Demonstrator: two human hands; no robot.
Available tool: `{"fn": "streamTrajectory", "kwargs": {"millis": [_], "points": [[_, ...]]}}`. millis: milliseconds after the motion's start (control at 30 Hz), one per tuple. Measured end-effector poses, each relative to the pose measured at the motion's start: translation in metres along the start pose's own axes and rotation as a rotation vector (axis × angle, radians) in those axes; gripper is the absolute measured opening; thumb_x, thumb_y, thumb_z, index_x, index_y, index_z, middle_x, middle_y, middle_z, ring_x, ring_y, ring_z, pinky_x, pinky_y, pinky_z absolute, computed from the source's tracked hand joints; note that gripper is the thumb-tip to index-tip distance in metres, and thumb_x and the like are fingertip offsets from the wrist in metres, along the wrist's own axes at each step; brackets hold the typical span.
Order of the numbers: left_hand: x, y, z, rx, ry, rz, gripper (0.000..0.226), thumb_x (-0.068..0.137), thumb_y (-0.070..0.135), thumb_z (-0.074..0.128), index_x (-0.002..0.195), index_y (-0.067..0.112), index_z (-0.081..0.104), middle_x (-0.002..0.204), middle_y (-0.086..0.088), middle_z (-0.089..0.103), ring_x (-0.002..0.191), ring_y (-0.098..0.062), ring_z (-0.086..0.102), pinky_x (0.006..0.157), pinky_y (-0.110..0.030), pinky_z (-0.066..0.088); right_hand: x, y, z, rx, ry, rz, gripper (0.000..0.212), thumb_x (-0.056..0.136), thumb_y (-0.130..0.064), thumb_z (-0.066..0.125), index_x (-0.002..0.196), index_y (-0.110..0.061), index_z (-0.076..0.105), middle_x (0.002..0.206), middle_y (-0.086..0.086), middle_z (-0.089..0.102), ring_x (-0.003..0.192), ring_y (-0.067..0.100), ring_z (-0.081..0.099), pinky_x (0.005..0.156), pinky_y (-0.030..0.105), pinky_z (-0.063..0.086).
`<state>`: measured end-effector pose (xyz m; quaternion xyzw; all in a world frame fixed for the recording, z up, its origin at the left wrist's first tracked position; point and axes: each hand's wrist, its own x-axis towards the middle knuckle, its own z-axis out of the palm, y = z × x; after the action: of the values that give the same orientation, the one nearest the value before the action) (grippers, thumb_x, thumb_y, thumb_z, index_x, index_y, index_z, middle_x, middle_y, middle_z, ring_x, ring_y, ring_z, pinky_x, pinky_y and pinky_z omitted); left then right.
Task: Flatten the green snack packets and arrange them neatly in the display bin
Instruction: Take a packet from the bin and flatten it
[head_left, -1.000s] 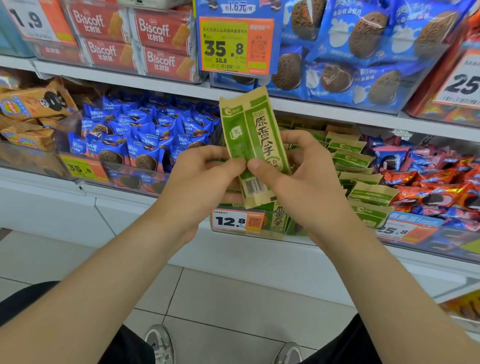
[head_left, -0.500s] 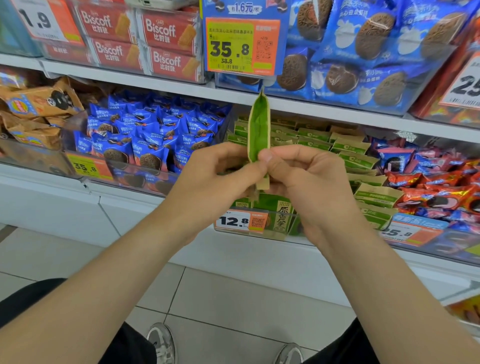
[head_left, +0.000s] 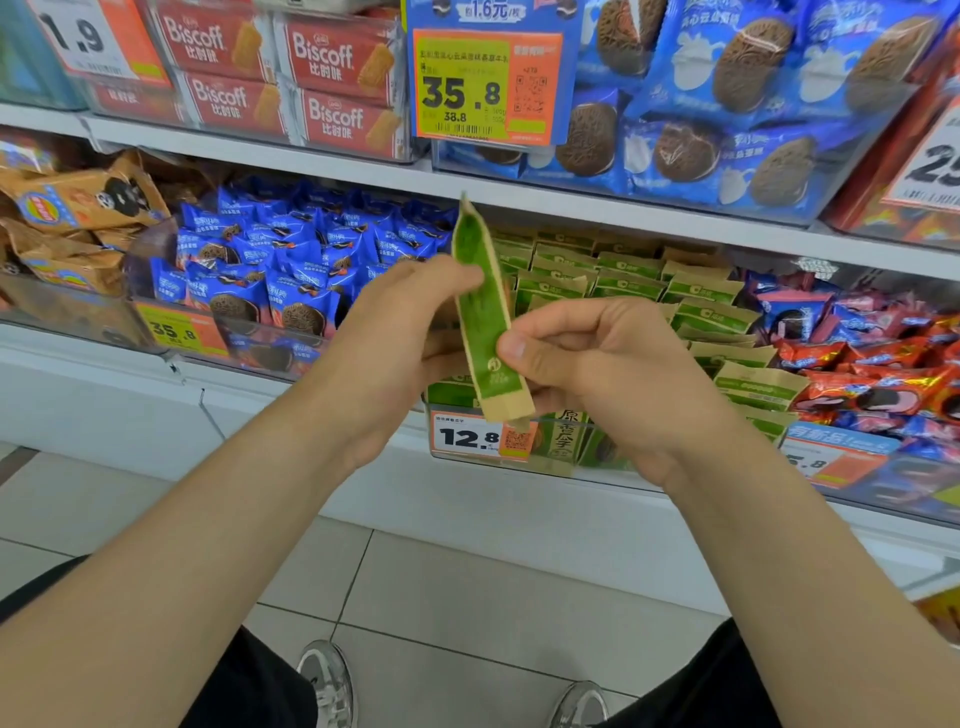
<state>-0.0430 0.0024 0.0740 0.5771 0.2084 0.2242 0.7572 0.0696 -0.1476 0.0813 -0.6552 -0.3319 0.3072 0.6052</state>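
I hold one green snack packet (head_left: 483, 317) upright and nearly edge-on in front of the shelf. My left hand (head_left: 400, 343) pinches its left side near the middle, thumb on the front. My right hand (head_left: 587, 374) pinches its lower right side, thumb against the green face. Behind the hands stands the clear display bin (head_left: 558, 457) with a 12.8 price tag. Several more green packets (head_left: 691, 306) lie stacked in rows inside it.
Blue cookie packets (head_left: 291, 270) fill the bin to the left, red and pink packets (head_left: 878, 358) the bin to the right. The upper shelf (head_left: 519, 192) carries Biscoff boxes (head_left: 332, 83) and blue cookie bags. White floor tiles and my shoes lie below.
The packet turned from face-on, with its printed front showing, to nearly edge-on. My hands then drew slightly apart along it and the packet tilted a little.
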Motion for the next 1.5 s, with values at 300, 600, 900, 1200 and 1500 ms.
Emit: {"fn": "streamTrajectory", "kwargs": {"millis": [300, 600, 900, 1200, 1500], "points": [[-0.006, 0.000, 0.007, 0.196, 0.069, 0.161, 0.018, 0.104, 0.028, 0.067, 0.098, 0.012, 0.065, 0.087, -0.017, 0.068, 0.074, -0.020, 0.067, 0.065, -0.032, 0.056, 0.004, 0.000, -0.003, -0.164, 0.036, -0.072, 0.020, 0.091, -0.028, 0.082, 0.090, -0.009, 0.078, 0.076, 0.009, 0.077, 0.064, 0.028, 0.073, 0.056, 0.036, 0.057], [-0.009, -0.008, 0.012, 0.204, 0.038, 0.128, 0.014, 0.105, 0.025, 0.065, 0.096, 0.015, 0.069, 0.078, -0.008, 0.071, 0.064, -0.011, 0.064, 0.054, -0.020, 0.050, 0.013, 0.008, 0.007, -0.152, 0.242, -0.178, 0.031, 0.105, -0.022, 0.065, 0.086, 0.000, 0.077, 0.080, 0.017, 0.075, 0.072, 0.027, 0.072, 0.069, 0.040, 0.065], [-0.010, -0.004, 0.009, 0.153, -0.050, 0.040, 0.013, 0.106, 0.026, 0.062, 0.100, 0.017, 0.069, 0.084, -0.010, 0.076, 0.073, -0.021, 0.071, 0.065, -0.033, 0.060, 0.013, 0.007, -0.001, -0.336, 0.210, -0.331, 0.020, 0.098, -0.033, 0.076, 0.116, -0.025, 0.074, 0.094, 0.002, 0.074, 0.083, 0.006, 0.065, 0.071, 0.016, 0.051], [-0.011, -0.001, 0.005, 0.496, -0.241, -0.068, 0.045, 0.102, 0.057, 0.058, 0.102, 0.017, 0.080, 0.101, -0.007, 0.082, 0.087, -0.023, 0.077, 0.077, -0.042, 0.061, 0.019, 0.010, -0.029, -0.430, 0.209, -0.384, 0.019, 0.101, -0.024, 0.072, 0.090, -0.009, 0.069, 0.083, 0.011, 0.074, 0.078, 0.031, 0.071, 0.072, 0.050, 0.060], [0.000, 0.002, -0.006, 0.423, -0.188, 0.046, 0.020, 0.103, 0.022, 0.066, 0.116, 0.016, 0.080, 0.101, -0.006, 0.083, 0.094, -0.023, 0.080, 0.084, -0.034, 0.066, 0.016, 0.002, -0.029, -0.162, 0.216, -0.146, 0.033, 0.095, -0.029, 0.078, 0.120, -0.015, 0.062, 0.091, 0.009, 0.081, 0.080, 0.026, 0.080, 0.068, 0.043, 0.067]]}}
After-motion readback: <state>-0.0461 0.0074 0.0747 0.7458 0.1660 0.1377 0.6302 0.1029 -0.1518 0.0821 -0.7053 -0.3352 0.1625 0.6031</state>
